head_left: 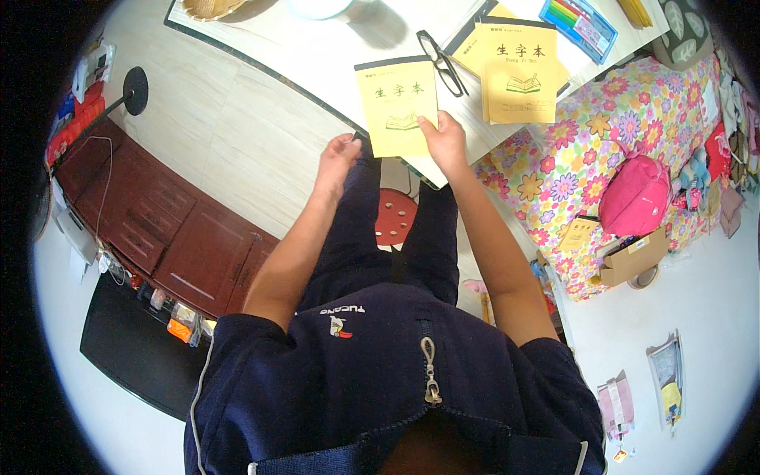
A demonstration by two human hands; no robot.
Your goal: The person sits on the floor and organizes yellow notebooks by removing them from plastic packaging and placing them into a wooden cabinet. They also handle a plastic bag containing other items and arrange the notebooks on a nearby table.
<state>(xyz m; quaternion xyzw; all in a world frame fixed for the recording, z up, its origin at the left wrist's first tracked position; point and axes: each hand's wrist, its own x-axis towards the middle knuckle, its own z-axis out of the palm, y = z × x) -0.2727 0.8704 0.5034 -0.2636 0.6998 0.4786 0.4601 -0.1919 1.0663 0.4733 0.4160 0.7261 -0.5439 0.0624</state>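
Note:
My right hand [446, 147] grips a yellow exercise book [396, 103] at its lower right edge, the thumb lying on the cover. The book's lower part reaches over the front edge of the white table [317, 51]. To the left of the book, by the table edge, my left hand [339, 161] is closed with its fingertips pinched together. Whatever they hold, if anything, is too small to make out. Black-framed glasses [442, 65] lie just right of the book. Beyond them a stack of similar yellow exercise books [518, 75] lies on the table, slightly fanned.
A blue case of coloured pens [580, 28] lies at the table's far right, and a woven basket [210, 8] at the far left. A flowered cloth [546, 186] with a pink bag [636, 195] is on the right. Under the table stands a red stool [393, 218].

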